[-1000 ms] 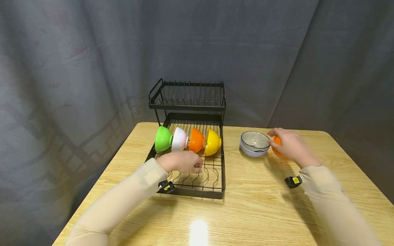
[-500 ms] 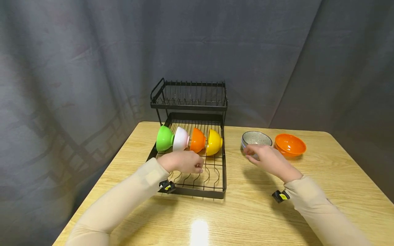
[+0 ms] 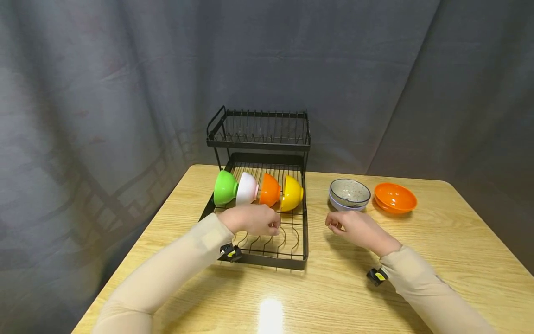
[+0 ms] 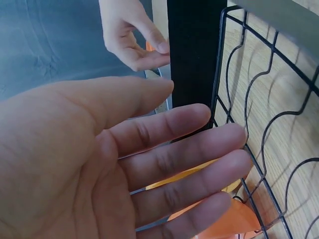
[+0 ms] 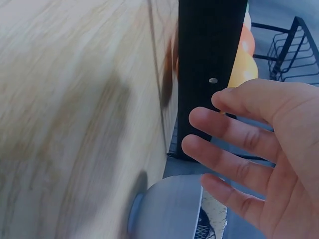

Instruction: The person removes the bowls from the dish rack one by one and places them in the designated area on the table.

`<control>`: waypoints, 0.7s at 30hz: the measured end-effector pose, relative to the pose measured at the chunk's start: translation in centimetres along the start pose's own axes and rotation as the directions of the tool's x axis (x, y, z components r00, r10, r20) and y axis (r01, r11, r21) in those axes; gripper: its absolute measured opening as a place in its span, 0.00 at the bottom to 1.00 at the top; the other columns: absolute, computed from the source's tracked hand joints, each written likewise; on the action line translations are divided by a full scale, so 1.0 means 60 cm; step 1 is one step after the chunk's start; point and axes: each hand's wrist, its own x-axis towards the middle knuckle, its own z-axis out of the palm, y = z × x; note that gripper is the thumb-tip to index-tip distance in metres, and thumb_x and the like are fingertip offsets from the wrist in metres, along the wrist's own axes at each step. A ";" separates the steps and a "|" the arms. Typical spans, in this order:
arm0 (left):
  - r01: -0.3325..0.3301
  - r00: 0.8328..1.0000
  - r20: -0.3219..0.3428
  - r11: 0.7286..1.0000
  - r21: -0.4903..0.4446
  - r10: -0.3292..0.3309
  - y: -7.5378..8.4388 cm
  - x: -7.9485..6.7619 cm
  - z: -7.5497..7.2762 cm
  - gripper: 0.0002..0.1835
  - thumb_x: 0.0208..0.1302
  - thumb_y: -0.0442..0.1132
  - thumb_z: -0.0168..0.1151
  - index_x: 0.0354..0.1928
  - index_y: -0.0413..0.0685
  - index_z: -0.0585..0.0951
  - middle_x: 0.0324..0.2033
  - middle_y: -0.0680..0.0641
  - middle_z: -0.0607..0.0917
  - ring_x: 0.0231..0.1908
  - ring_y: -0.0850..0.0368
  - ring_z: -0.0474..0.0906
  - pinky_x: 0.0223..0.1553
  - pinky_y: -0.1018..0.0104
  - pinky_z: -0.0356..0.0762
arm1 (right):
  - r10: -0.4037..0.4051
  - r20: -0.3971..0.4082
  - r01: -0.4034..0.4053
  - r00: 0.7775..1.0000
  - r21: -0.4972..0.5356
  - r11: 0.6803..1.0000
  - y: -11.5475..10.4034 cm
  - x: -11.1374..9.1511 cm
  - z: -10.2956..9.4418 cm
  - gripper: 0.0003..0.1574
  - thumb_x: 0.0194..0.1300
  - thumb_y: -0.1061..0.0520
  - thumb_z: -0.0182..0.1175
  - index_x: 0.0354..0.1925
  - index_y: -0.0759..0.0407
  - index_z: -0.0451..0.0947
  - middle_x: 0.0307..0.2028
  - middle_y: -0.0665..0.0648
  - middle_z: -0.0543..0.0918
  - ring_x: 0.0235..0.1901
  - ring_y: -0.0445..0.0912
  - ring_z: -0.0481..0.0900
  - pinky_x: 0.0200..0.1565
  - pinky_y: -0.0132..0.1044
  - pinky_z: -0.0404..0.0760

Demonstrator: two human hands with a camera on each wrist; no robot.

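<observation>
My left hand (image 3: 255, 220) hovers over the front of the dish rack's lower tier (image 3: 306, 241), fingers loosely extended and holding nothing. Just behind it, several small bowls stand on their sides in a row: green (image 3: 224, 188), white (image 3: 246, 188), orange (image 3: 269, 189) and yellow (image 3: 292, 194). My right hand (image 3: 359, 229), also holding nothing, is above the table to the right of the rack. Past its fingers, a speckled grey bowl (image 3: 349, 189) sits inside a pale lavender bowl (image 3: 345, 207). The right wrist view shows relaxed fingers (image 5: 232, 162) near this stack.
A wide orange bowl (image 3: 394, 196) stands upright on the wooden table (image 3: 333, 287), right of the stack. The rack's upper tier (image 3: 258, 144) rises at the back, with upright wires. A grey curtain (image 3: 342, 83) hangs behind the table.
My right hand has moved from the wide orange bowl, leftward and nearer to me, uncovering that bowl and the stack. The left hand has stayed nearly still over the rack.
</observation>
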 end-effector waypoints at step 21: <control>0.241 0.890 -0.248 0.858 -0.453 -0.382 0.005 0.089 -0.049 0.32 0.71 0.43 0.51 0.69 0.29 0.58 0.63 0.35 0.71 0.49 0.48 0.75 0.55 0.58 0.75 | 0.005 0.006 -0.005 1.000 0.007 1.000 0.003 -0.004 0.002 0.04 0.64 0.57 0.61 0.33 0.48 0.80 0.28 0.40 0.80 0.29 0.35 0.77 0.31 0.32 0.78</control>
